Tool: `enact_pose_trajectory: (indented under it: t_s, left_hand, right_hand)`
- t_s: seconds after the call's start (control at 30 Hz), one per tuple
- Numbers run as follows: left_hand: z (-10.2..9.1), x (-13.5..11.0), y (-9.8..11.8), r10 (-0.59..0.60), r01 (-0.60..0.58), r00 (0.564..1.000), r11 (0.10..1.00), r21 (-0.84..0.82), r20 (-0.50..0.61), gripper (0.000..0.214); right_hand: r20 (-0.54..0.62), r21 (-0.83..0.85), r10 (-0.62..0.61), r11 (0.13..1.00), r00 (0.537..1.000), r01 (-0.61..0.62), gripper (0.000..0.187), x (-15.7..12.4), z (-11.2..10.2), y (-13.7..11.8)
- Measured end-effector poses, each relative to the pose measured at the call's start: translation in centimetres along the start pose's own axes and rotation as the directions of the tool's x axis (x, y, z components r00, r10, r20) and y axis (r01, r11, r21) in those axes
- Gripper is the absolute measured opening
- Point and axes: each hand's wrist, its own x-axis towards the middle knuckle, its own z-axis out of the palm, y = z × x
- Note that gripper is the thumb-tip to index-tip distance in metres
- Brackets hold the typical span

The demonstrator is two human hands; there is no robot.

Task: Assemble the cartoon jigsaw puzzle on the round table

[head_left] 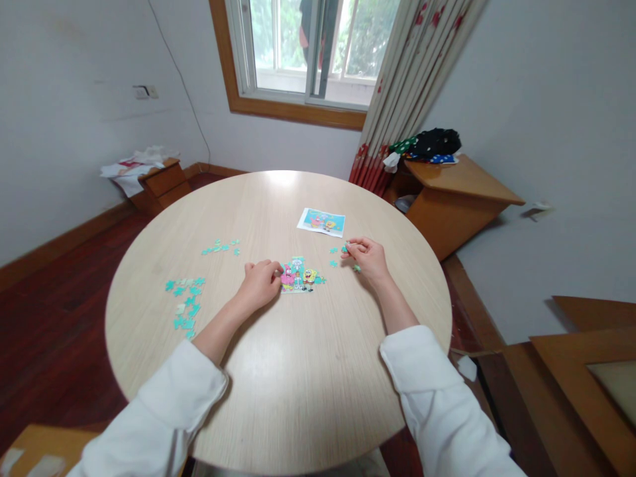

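A partly joined jigsaw puzzle (298, 278) with a pink and a yellow cartoon figure lies flat on the round table. At its left edge is my left hand (259, 285), its fingers curled and the tips against the puzzle. To the right of it, my right hand (368, 260) pinches a small jigsaw piece (344, 250) just above the tabletop. A few loose teal pieces (333, 264) lie beside that hand, one of them partly under it. Behind the puzzle is a printed picture card (322, 222) showing the same figures.
More loose pieces lie on the left of the pale round table (298, 371), in a small group (218, 247) and a larger one (186, 308). Beyond the table stand a wooden cabinet (457, 185) with cloths on top, a small drawer unit (166, 182) and a curtain (397, 86).
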Motion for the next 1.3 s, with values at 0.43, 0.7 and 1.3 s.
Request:
enact_pose_trajectory:
  t_s: [0.43,0.7,1.3]
  left_hand:
    - [0.2,0.0,-0.1,0.002,-0.002,1.000,1.000,-0.004,-0.010,0.025]
    - [-0.1,-0.1,0.1,-0.004,0.004,1.000,1.000,0.001,-0.001,0.025]
    - [-0.4,0.0,0.6,-0.016,0.016,1.000,1.000,-0.003,0.017,0.027]
  right_hand:
    - [0.009,0.027,0.024,0.999,1.000,-0.024,0.038,-0.1,0.2,-0.1]
    - [0.007,-0.019,-0.001,1.000,1.000,0.001,0.036,0.1,0.1,0.2]
    - [0.411,-0.268,-0.060,0.946,0.910,0.184,0.014,-2.1,2.3,-0.4]
